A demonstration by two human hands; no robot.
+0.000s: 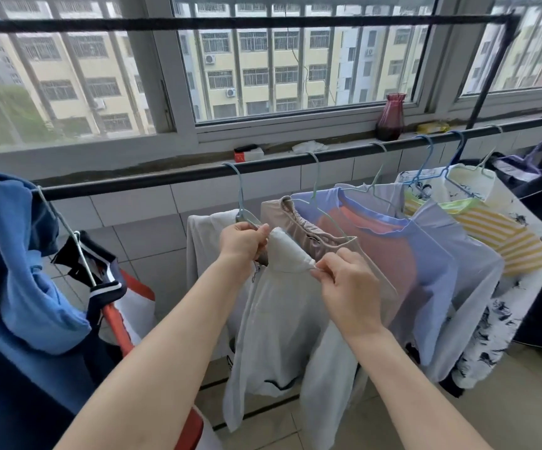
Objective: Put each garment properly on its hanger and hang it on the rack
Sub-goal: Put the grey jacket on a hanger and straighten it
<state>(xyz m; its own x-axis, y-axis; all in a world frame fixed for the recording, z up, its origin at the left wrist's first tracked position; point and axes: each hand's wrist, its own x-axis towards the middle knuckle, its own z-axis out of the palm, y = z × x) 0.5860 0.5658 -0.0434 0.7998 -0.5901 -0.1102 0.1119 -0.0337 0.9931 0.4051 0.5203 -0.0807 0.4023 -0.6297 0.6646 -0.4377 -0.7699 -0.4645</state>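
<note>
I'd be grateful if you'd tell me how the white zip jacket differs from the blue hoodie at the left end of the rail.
The white jacket is pale and thin; the blue hoodie is a strong blue and looks thicker. The jacket hangs flat down from its hanger, while the hoodie sits bunched over the rail. Both hands grip the jacket's collar, left hand and right hand; nothing touches the hoodie. Both hang on the same rail.
</note>
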